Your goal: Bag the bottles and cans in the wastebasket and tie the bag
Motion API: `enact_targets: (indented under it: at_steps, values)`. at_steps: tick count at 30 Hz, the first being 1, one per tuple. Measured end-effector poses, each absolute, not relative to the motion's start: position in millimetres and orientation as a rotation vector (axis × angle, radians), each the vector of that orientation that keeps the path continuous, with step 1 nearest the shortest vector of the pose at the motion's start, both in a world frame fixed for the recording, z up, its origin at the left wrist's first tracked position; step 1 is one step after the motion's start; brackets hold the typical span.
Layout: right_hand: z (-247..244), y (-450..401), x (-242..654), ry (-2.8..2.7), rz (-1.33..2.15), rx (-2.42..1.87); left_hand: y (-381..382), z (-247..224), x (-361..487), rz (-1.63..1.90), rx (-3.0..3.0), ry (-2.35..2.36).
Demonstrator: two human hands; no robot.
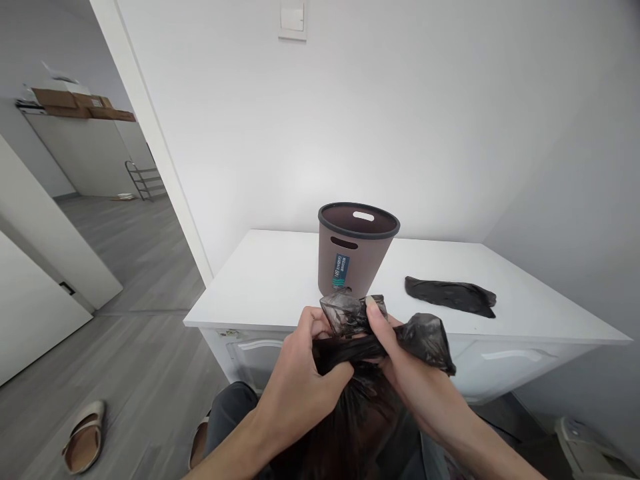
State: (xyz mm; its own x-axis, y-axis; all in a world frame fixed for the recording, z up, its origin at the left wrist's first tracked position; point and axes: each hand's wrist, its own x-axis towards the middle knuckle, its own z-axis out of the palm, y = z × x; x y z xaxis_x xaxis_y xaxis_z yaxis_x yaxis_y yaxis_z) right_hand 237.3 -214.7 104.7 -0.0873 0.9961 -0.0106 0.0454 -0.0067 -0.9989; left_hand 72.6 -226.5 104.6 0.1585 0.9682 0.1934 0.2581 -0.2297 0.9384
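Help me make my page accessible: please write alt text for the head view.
A person's left hand and right hand grip a bunched black plastic bag before a white cabinet. On its top, a brownish bin stands upright, with another piece of black plastic lying to the bin's right.

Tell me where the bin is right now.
In the head view, the bin stands just right of centre on the white cabinet, beyond the held bag and left of the loose black bag.
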Motion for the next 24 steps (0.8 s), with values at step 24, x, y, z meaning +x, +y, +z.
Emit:
enact_targets:
  at_steps: [24]
  values:
    - [125.6, -198.9, 295.8, -2.166, 0.691, -0.849, -196.9, 110.9, 69.4, 0.934, 1.397, 0.846]
